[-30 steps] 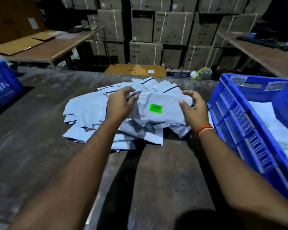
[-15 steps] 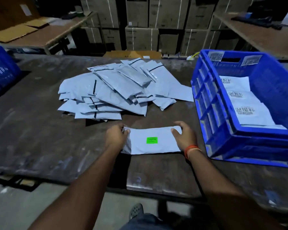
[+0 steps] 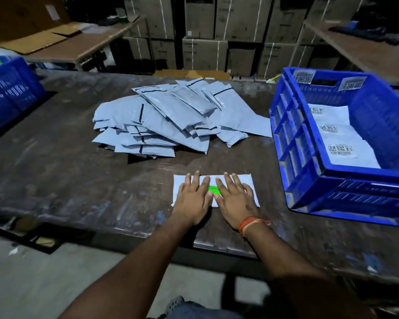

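From the head view we have both hands down flat on a white packet (image 3: 248,178) near the front edge of the counter (image 3: 78,180). The left hand (image 3: 192,199) covers its left half and the right hand (image 3: 234,199) (orange thread at the wrist) its right half. The fingers are straight and spread, thumbs almost meeting beside a green sticker (image 3: 214,190). Behind the packet, well apart, we see a loose pile of grey mailers (image 3: 171,120). On the right stands a blue crate (image 3: 295,146) with labelled packets (image 3: 346,155) lying inside.
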Demonstrator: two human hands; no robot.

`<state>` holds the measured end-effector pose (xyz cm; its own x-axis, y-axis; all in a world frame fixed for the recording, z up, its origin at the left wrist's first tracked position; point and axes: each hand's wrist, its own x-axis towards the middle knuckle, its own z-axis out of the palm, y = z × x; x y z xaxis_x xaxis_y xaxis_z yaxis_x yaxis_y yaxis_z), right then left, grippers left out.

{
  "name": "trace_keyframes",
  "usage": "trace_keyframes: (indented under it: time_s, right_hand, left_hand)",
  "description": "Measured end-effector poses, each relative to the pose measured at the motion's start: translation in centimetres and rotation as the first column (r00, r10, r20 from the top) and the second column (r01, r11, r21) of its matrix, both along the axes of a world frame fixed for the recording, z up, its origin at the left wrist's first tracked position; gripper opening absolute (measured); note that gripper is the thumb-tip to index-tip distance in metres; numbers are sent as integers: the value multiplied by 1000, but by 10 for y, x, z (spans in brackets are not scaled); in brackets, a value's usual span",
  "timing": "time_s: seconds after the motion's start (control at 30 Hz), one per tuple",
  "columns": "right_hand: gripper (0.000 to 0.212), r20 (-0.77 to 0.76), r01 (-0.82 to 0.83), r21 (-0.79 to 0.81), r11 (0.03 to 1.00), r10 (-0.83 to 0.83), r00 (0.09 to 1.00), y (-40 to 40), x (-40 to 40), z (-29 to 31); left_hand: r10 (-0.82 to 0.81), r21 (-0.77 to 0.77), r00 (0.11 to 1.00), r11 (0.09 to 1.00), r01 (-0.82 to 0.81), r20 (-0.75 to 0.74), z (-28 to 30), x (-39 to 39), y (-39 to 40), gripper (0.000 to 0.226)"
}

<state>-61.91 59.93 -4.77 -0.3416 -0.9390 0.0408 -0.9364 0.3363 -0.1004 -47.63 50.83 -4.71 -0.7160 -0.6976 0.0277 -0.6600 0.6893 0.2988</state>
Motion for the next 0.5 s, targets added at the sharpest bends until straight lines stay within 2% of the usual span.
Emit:
trace_keyframes:
  time_s: [0.1,0.33,0.5]
  right_hand:
    - [74,21,48,5,999,-48,999,3,-3,-1]
    - [61,61,203,29,979,-205,977,14,-6,-1]
    - [61,90,262,84,961,-269,959,21,-14,0]
  left_hand:
    - [22,-45,997,999,-19,70,-8,9,-4,63]
    - [60,-55,995,997,-56,81,-10,13,-8,59]
    - [74,-48,993,996,-70,90,-11,19,-16,59]
